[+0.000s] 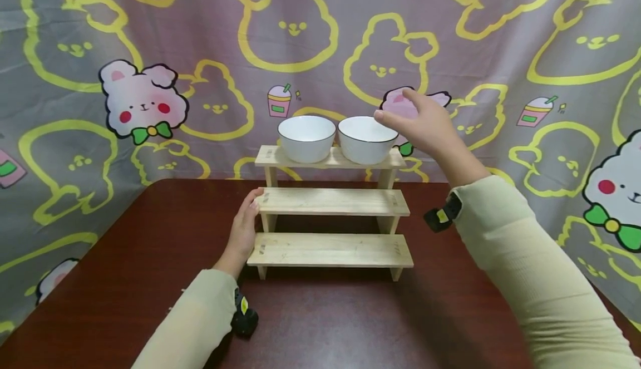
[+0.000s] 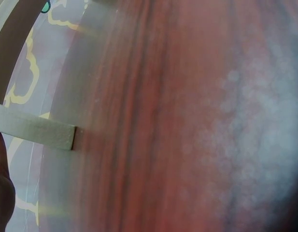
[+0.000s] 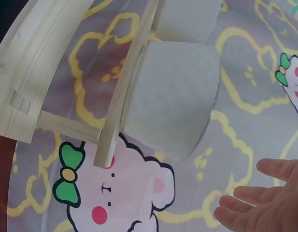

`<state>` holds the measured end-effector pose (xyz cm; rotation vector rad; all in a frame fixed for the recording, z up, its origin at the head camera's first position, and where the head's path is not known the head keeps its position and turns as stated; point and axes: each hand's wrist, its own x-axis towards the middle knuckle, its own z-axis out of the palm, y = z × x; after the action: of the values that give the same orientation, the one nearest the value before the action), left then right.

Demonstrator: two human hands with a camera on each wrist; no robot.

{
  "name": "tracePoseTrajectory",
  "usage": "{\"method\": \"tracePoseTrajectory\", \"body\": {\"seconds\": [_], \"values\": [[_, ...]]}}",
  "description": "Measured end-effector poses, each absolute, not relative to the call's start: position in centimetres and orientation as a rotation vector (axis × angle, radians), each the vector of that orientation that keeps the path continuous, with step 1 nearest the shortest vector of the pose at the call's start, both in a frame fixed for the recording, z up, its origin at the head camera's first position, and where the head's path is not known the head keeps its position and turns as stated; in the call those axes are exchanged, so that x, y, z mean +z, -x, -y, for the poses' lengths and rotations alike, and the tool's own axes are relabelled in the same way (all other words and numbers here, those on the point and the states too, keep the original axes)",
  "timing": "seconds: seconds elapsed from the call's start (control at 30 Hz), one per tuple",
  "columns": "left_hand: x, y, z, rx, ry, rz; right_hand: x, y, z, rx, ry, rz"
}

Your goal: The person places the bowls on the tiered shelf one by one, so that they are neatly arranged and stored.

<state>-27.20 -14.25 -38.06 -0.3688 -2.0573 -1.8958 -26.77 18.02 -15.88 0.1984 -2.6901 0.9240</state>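
A three-step wooden stand (image 1: 330, 201) stands on the table, with two white bowls (image 1: 307, 141) with dark rims side by side on its top step. My left hand (image 1: 242, 231) grips the left end of the middle step. In the left wrist view, only a dark part of that hand (image 2: 3, 195) shows, beside a wooden piece (image 2: 37, 128) of the stand. Beside and above the right bowl (image 1: 367, 141), my right hand (image 1: 425, 124) is raised with thumb and fingers spread. The right wrist view shows that hand (image 3: 267, 203) apart from the bowl (image 3: 173, 96), holding nothing.
The dark reddish-brown table (image 1: 320, 319) extends around the stand. Close behind it hangs a curtain (image 1: 215, 40) printed with yellow-outlined bears and bunnies. Black wrist cameras sit at both cuffs, the right one (image 1: 443, 213) near the stand's right side.
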Motion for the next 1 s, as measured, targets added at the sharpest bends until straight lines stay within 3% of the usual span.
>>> {"method": "tracePoseTrajectory", "body": {"seconds": [0.53, 1.0], "values": [[-38.4, 27.6, 14.2, -1.871, 0.383, 2.047, -16.4, 23.5, -22.4, 0.947, -0.18, 2.654], [-38.5, 27.4, 14.3, -1.82, 0.377, 2.088, -19.3, 20.5, -28.0, 0.969, -0.051, 2.649]]}}
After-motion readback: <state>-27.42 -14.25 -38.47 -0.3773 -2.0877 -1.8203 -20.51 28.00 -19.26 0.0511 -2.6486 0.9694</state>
